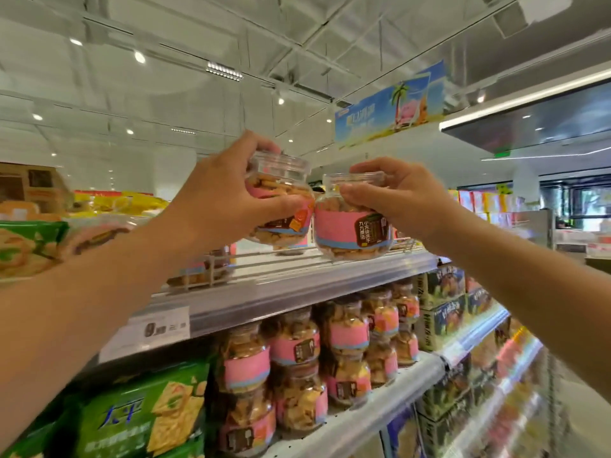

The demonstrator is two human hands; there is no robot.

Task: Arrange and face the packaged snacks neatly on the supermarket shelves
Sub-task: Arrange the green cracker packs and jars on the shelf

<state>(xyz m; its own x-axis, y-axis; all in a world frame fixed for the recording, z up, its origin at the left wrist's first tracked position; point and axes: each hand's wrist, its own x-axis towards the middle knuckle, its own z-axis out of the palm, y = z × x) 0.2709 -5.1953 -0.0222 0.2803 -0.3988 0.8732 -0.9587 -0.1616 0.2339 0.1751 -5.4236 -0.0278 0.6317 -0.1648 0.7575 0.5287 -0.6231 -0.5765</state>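
Two clear jars of biscuits meet near the middle of the frame, just above the top shelf (pixel 297 279). The left hand (pixel 215 193) curls its fingers and thumb round the left jar (pixel 281 206), which tilts a little toward the right. The right hand (pixel 403 196) grips the right jar (pixel 350 223) near its neck, thumb in front, brown label facing out. The jars touch side by side. Below, on the next shelf (pixel 380 401), stacked jars (pixel 297 368) of the same kind stand in rows, with green cracker packs (pixel 142 421) at lower left.
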